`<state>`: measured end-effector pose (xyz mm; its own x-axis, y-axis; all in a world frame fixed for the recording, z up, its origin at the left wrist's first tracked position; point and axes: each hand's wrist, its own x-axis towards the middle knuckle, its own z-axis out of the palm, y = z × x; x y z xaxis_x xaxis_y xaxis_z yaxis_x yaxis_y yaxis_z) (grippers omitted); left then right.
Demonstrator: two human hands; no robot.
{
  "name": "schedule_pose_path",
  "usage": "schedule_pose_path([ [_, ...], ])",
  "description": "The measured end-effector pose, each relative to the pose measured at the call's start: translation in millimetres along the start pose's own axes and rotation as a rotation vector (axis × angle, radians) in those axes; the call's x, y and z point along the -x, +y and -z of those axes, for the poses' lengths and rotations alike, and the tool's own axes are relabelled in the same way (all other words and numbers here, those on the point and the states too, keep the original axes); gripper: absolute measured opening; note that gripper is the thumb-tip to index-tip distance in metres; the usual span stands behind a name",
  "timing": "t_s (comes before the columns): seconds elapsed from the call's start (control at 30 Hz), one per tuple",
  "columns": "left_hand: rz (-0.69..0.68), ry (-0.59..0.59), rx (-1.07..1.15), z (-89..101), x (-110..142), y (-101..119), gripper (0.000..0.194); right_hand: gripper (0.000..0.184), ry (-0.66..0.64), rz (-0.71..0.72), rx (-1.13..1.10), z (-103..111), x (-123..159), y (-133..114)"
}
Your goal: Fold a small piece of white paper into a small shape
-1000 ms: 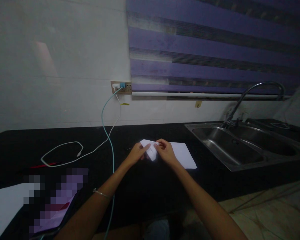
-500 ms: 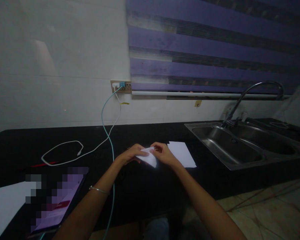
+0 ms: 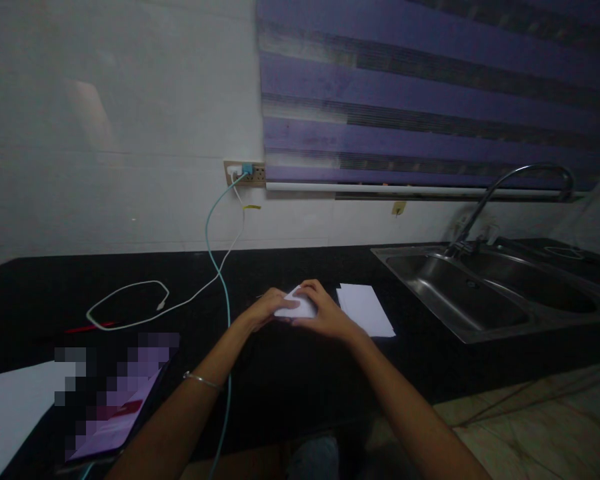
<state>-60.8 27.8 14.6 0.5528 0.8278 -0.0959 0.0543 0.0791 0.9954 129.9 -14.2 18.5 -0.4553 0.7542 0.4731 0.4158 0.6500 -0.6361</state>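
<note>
Looking down from the head view, we hold a folded white paper (image 3: 306, 309) between our left hand (image 3: 264, 311) and right hand (image 3: 328, 317) over the black counter (image 3: 300, 380), fingers hiding its edges; loose sheets (image 3: 367, 310) lie just right, a teal cable (image 3: 225, 297) runs beneath our left forearm, and the tablet's (image 3: 111, 437) pixelated screen is unreadable.

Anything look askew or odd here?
Slightly: the paper stack beside the right hand has misaligned corners, and the white cable's loose end lies unplugged. Blocky pixels hide part of the lit screen.
</note>
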Motion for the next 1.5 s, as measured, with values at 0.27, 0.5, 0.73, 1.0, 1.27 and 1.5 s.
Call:
schedule_pose_path([
  [0.27,-0.041,0.023,-0.151,-1.5,2,5,0.031,0.034,-0.011,-0.026,0.03,0,1,4],
  [0.5,-0.021,0.025,-0.104,-1.9,2,4,0.023,0.026,-0.059,0.009,0.153,3,5,1],
  [0.73,-0.021,0.043,-0.009,4.6,-5,-8,0.023,0.033,-0.083,0.054,0.207,2,8,-1],
  [1.0,-0.03,-0.02,-0.123,2.6,-1,2,0.031,0.024,-0.086,0.038,0.199,8,7,3],
  [1.27,0.018,0.056,-0.065,3.4,-3,-1,0.027,0.035,-0.114,0.088,0.294,4,7,5],
  [1.5,0.115,0.141,0.091,-1.7,8,12,0.02,0.032,-0.059,0.081,0.411,-1,5,10],
])
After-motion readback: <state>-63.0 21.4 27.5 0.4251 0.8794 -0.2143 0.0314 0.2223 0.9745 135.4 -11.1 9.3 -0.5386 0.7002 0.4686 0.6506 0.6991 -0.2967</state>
